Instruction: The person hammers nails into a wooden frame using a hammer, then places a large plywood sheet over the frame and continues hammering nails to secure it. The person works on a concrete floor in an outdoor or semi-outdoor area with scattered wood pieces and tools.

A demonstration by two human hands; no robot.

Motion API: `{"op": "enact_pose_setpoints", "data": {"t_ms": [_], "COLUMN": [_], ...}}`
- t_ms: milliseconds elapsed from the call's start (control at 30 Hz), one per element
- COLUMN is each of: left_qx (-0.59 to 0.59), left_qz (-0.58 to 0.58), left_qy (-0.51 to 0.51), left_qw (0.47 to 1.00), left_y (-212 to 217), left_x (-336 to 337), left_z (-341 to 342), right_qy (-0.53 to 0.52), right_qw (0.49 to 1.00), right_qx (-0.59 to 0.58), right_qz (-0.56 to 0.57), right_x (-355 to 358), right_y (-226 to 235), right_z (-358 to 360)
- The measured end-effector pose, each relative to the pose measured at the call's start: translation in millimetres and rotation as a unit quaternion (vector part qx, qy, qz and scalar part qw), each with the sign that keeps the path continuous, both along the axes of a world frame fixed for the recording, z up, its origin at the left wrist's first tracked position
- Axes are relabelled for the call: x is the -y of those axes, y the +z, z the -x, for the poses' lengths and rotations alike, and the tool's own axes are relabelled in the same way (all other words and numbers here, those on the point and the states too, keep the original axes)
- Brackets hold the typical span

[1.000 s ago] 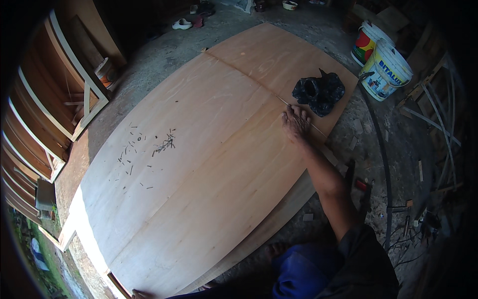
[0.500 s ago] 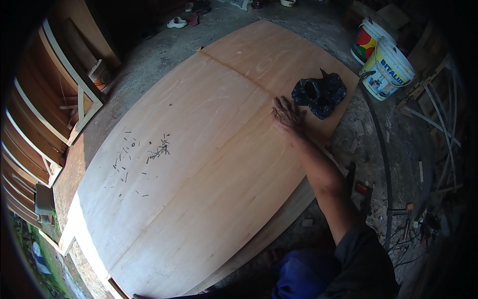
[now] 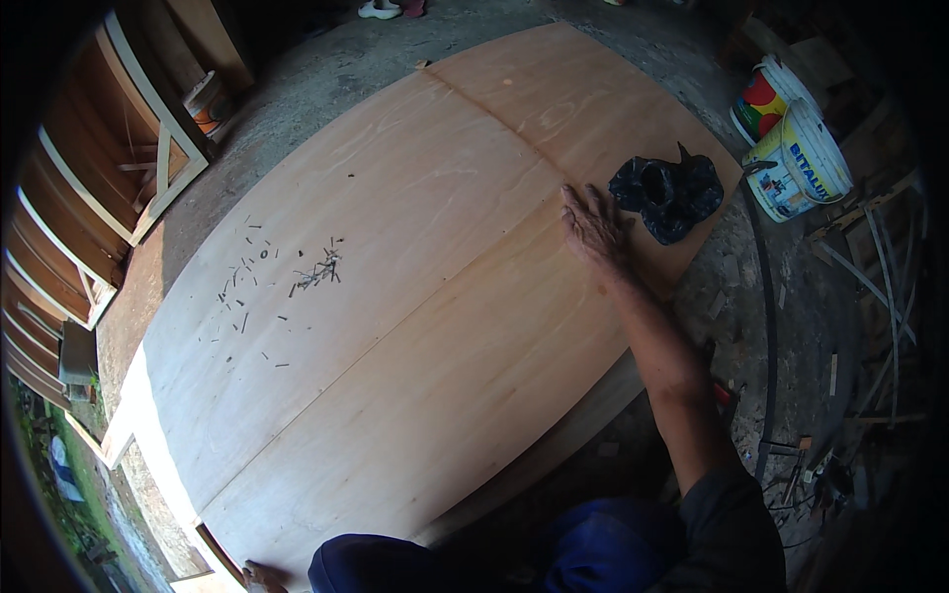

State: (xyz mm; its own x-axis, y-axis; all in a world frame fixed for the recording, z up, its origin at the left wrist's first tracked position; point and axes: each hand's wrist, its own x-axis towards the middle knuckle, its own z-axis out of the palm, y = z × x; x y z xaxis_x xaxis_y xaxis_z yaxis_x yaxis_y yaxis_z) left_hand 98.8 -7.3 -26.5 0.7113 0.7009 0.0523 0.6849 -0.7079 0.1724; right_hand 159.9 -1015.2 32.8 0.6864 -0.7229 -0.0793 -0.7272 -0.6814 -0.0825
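A large curved-sided plywood panel (image 3: 395,247) lies flat before me, crossed by straight seams. My right hand (image 3: 596,232) rests palm down on its right part, fingers spread, beside a seam. Just right of those fingers sits a crumpled black plastic bag (image 3: 667,193) with an open mouth. Small thin dark pieces like nails (image 3: 321,269) lie loosely heaped and scattered on the left half. At the bottom edge of the view, my left hand (image 3: 265,576) shows only in part, its fingers lying at the panel's near left corner, with nothing seen in them.
Two paint buckets (image 3: 799,163) stand beyond the panel's right corner. Wooden frames (image 3: 148,188) lean at the left, near a small bucket (image 3: 205,102). Thin strips and scraps (image 3: 885,267) lie at right. A white shoe (image 3: 380,9) is at the far edge.
The view has shifted, bringing more of my left hand and a blue-trousered knee into sight at the bottom. My right hand stays flat on the panel, near the bag.
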Motion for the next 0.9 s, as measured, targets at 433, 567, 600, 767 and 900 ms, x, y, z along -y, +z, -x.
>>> {"op": "enact_pose_setpoints", "data": {"t_ms": [433,567,600,767,900], "left_qx": [0.056,0.045,0.040,-0.062,-0.052], "left_qz": [0.017,-0.036,-0.047,0.021,-0.026], "left_qy": [-0.052,-0.082,-0.077,0.022,0.018], "left_qw": [0.997,0.995,0.995,0.998,0.998], "left_y": [10.5,18.1,20.2,28.9,15.0], "left_x": [-0.4,24.5,28.1,32.1,35.8], "left_z": [21.1,14.0,8.8,16.0,12.7], "right_qy": [-0.018,-0.032,-0.028,-0.030,-0.031], "right_qw": [0.999,0.999,0.999,0.998,0.998], "right_qx": [-0.010,-0.002,0.003,0.023,0.036], "right_qz": [0.027,0.024,0.023,0.042,0.032], "right_x": [1.3,11.3,11.1,8.2,12.3], "right_y": [-6.4,-10.3,-12.9,-15.2,-16.7], "right_z": [-12.3,-1.4,-2.8,-12.8,-9.8]}}
